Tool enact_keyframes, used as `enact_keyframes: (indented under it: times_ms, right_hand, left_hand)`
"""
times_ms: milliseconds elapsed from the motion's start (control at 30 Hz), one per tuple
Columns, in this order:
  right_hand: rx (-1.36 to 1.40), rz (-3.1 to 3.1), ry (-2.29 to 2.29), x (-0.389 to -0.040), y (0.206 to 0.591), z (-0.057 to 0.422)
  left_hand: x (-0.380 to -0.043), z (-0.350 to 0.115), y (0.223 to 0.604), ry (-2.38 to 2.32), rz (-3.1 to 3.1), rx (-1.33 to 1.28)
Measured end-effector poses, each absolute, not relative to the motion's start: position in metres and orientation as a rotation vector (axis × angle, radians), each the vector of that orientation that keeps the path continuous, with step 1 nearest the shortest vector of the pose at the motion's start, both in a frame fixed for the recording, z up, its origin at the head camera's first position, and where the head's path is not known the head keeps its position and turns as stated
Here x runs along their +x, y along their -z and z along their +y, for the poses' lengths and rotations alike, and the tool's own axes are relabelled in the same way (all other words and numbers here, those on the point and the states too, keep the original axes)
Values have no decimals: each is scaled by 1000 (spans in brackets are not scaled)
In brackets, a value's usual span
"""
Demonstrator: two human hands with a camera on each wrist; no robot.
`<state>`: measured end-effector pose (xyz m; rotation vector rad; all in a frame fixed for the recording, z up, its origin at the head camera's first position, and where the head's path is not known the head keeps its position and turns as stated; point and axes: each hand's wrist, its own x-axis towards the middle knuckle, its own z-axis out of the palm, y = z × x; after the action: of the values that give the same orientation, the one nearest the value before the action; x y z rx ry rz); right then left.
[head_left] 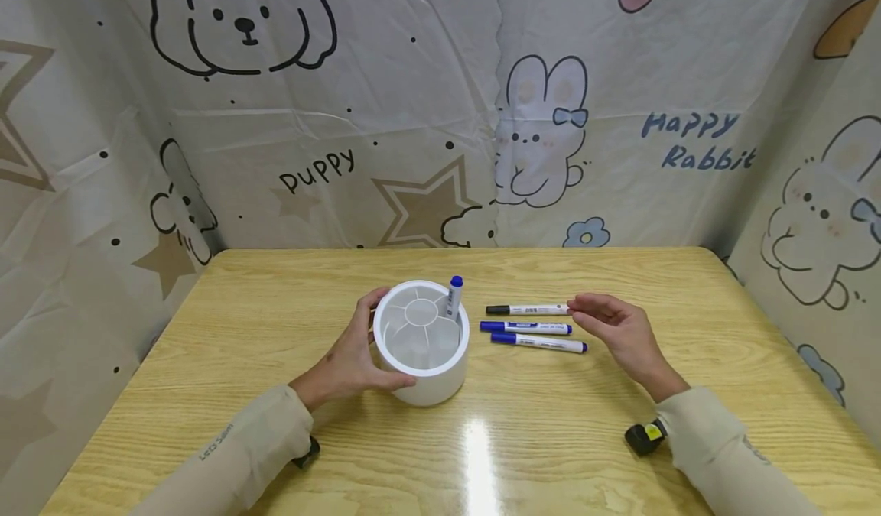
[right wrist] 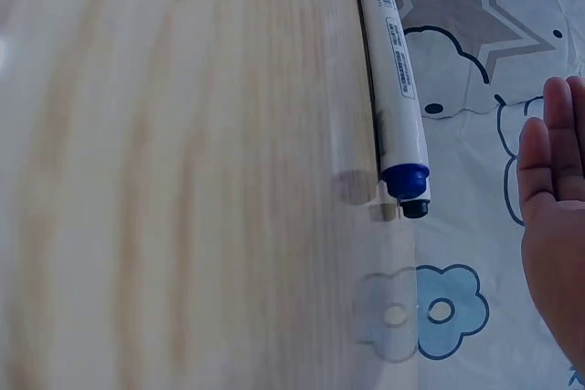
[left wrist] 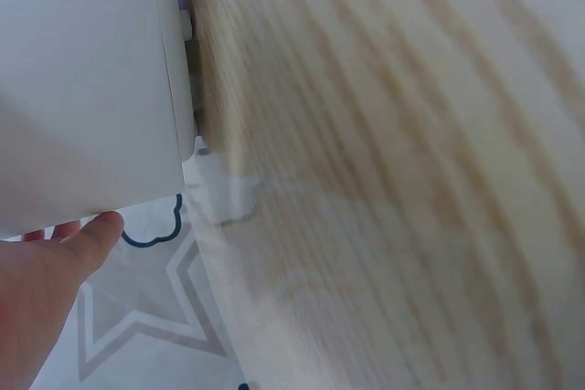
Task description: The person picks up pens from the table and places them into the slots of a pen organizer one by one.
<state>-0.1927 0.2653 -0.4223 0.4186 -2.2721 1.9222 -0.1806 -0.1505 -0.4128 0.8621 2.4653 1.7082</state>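
My left hand (head_left: 352,357) grips a round white pen holder (head_left: 428,386) from its left, thumb at the front and fingers behind. Clear dividers split its inside around a round middle compartment. One whiteboard marker with a blue end (head_left: 453,300) stands tilted in an outer compartment on the right. In the left wrist view the fingers (left wrist: 96,235) lie along the holder's wall. Fingers extended, my right hand (head_left: 622,336) hovers by the right end of a black-capped marker (head_left: 533,309). Two blue-capped markers (head_left: 526,328) lie nearer me, roughly parallel to it.
The wood-grain table (head_left: 261,332) has a shiny reflection at its front middle. A printed cloth (head_left: 413,80) with cartoon animals hangs behind and along both sides. Black devices (head_left: 645,439) are strapped at both wrists, below the sleeves.
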Motion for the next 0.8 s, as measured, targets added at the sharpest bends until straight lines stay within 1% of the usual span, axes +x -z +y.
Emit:
enact_keyframes:
  times_ms: [433,800]
  right_hand:
    - [397,-2367,-1852,-193,424,270]
    - [386,-2538,-1678,-192,427,274]
  left_hand:
    - [-180,-150,412,-1712,2460,864]
    - [-180,-151,412,-1726,2436,877]
